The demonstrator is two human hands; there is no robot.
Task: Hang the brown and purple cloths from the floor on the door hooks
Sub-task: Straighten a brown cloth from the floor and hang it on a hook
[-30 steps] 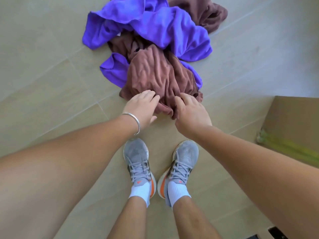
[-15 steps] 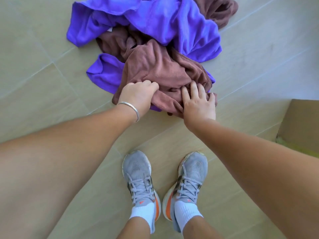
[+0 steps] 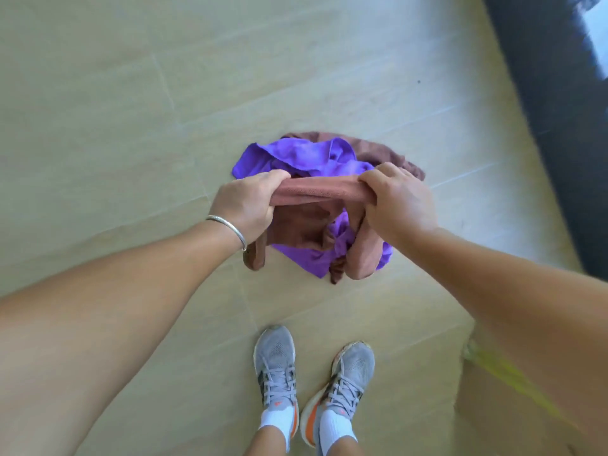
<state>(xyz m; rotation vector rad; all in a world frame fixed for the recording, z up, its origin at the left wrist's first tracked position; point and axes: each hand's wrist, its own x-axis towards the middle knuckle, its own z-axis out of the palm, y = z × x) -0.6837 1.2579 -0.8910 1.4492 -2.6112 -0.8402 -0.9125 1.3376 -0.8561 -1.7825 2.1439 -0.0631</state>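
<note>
The brown cloth (image 3: 316,194) stretches crosswise between the left hand (image 3: 248,205) and right hand (image 3: 396,200), both clenched around it, above the purple cloth (image 3: 296,156)

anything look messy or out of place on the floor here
Yes. The purple cloth and a second brown cloth lie crumpled in a heap on the tiled floor rather than hanging. The left hand and right hand grip a bunched brown cloth above the heap. Nothing looks spilled or damaged.
</note>
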